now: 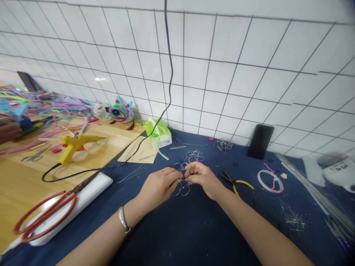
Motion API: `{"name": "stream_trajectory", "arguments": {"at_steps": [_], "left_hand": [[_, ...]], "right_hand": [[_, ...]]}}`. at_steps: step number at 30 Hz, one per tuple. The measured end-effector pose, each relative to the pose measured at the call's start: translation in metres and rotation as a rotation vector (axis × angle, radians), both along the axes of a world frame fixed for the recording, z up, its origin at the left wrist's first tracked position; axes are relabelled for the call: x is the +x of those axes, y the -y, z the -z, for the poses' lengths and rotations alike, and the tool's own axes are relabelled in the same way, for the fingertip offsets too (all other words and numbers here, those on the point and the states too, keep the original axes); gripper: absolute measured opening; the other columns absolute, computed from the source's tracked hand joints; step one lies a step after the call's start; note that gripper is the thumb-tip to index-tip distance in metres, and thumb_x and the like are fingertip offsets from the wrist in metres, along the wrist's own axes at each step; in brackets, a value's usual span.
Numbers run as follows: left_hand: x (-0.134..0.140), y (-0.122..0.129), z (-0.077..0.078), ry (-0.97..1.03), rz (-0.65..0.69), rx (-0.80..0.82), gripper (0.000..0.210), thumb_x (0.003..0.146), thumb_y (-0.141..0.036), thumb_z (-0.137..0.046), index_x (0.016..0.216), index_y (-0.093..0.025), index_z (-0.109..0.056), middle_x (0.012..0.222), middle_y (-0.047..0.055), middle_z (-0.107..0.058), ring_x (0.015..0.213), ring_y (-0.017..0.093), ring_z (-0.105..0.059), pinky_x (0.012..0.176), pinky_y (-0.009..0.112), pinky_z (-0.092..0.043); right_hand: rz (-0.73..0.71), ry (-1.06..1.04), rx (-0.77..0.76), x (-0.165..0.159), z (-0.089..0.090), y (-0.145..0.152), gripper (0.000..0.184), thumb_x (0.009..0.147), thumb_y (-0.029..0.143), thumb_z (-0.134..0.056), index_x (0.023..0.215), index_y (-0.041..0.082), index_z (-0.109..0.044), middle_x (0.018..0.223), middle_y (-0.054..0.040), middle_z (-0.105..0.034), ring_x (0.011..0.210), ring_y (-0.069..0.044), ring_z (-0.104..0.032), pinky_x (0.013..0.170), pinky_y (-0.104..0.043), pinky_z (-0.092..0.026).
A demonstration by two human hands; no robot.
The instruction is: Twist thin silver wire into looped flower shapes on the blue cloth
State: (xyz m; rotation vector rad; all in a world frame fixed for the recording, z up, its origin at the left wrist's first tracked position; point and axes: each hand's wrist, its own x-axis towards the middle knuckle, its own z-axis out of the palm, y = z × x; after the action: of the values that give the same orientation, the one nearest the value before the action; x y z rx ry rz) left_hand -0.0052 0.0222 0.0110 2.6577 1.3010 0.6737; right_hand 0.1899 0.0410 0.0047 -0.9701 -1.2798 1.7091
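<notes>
Two hands meet over the middle of the blue-covered surface (199, 232), with the wire shape (184, 190) of thin loops between them. The left hand (160, 183) has its fingers pinched on its left side; the right hand (203, 180) curves, fingertips nearly together on its right side. Blue covering shows between the forearms toward the near edge, leaving room there.

Toward the back edge, by the tiled wall (199, 74), are a tangle of wire (224, 145) and a leaning black phone (260, 141). Yellow-handled pliers (244, 183) lie just beyond the right forearm; long strands (313, 188) line the right side. At left, a wooden surface (107, 146) meets the blue, and red-handled scissors (46, 218) rest on a long white box (95, 188) near that border.

Near the back edge stands a green-and-white tissue pack (161, 135); its contents cannot be made out. Pink string (274, 183) lies partly inside a white ring (260, 180) toward the right.
</notes>
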Motion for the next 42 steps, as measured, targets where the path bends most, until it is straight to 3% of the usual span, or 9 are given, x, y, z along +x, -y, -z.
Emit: {"name": "stream_trajectory", "arguments": {"at_steps": [6, 12, 15, 18, 27, 35, 42], "left_hand": [[0.002, 0.003, -0.004, -0.005, -0.123, 0.028, 0.013, 0.088, -0.023, -0.048, 0.087, -0.02, -0.06, 0.08, 0.002, -0.06, 0.076, 0.016, -0.057, 0.068, 0.027, -0.045], [0.001, 0.002, -0.004, -0.029, -0.201, 0.043, 0.014, 0.089, -0.025, -0.047, 0.087, -0.02, -0.06, 0.078, 0.002, -0.059, 0.076, 0.016, -0.057, 0.069, 0.027, -0.044], [0.001, 0.002, -0.004, -0.04, -0.227, 0.066, 0.015, 0.09, -0.026, -0.046, 0.088, -0.02, -0.06, 0.079, 0.002, -0.059, 0.076, 0.015, -0.057, 0.07, 0.027, -0.043], [0.001, 0.002, -0.003, -0.062, -0.243, 0.094, 0.017, 0.091, -0.028, -0.045, 0.088, -0.02, -0.06, 0.079, 0.002, -0.059, 0.076, 0.016, -0.057, 0.068, 0.027, -0.042], [0.002, 0.003, -0.002, -0.093, -0.269, 0.119, 0.018, 0.092, -0.028, -0.044, 0.087, -0.021, -0.06, 0.078, 0.002, -0.059, 0.075, 0.016, -0.057, 0.067, 0.028, -0.04], [0.002, 0.004, -0.004, -0.11, -0.231, 0.112, 0.016, 0.09, -0.024, -0.047, 0.086, -0.022, -0.062, 0.078, 0.002, -0.061, 0.076, 0.016, -0.058, 0.067, 0.027, -0.04], [0.002, 0.006, -0.003, -0.121, -0.233, 0.083, 0.018, 0.09, -0.023, -0.046, 0.091, -0.022, -0.064, 0.079, 0.002, -0.065, 0.077, 0.017, -0.062, 0.069, 0.028, -0.042]], "right_hand": [[0.103, 0.139, 0.165, -0.002, 0.005, 0.001, 0.029, 0.068, 0.016, -0.066, 0.096, 0.019, -0.057, 0.086, 0.0008, -0.057, 0.078, -0.012, -0.053, 0.073, -0.028, -0.042], [0.287, 0.218, 0.276, -0.003, 0.008, 0.002, 0.015, 0.075, 0.023, -0.062, 0.089, 0.02, -0.055, 0.073, 0.004, -0.052, 0.066, -0.011, -0.049, 0.063, -0.025, -0.04], [0.296, 0.221, 0.266, -0.005, 0.005, 0.006, 0.006, 0.08, 0.026, -0.056, 0.081, 0.02, -0.055, 0.071, 0.0033, -0.052, 0.064, -0.011, -0.049, 0.06, -0.026, -0.04], [0.265, 0.237, 0.254, -0.008, 0.003, 0.011, 0.009, 0.082, 0.028, -0.055, 0.08, 0.02, -0.055, 0.073, 0.002, -0.054, 0.067, -0.013, -0.052, 0.061, -0.026, -0.041], [0.234, 0.063, 0.045, -0.021, 0.004, 0.017, 0.03, 0.073, 0.023, -0.067, 0.098, 0.019, -0.052, 0.086, -0.0011, -0.059, 0.079, -0.015, -0.055, 0.066, -0.028, -0.046], [0.14, -0.04, -0.081, -0.021, 0.006, 0.018, 0.031, 0.07, 0.017, -0.066, 0.1, 0.017, -0.059, 0.091, -0.0033, -0.061, 0.08, -0.014, -0.057, 0.068, -0.027, -0.046], [0.131, -0.048, -0.096, -0.02, 0.006, 0.018, 0.027, 0.069, 0.015, -0.064, 0.096, 0.018, -0.062, 0.092, -0.0027, -0.062, 0.082, -0.014, -0.057, 0.069, -0.027, -0.046]]}}
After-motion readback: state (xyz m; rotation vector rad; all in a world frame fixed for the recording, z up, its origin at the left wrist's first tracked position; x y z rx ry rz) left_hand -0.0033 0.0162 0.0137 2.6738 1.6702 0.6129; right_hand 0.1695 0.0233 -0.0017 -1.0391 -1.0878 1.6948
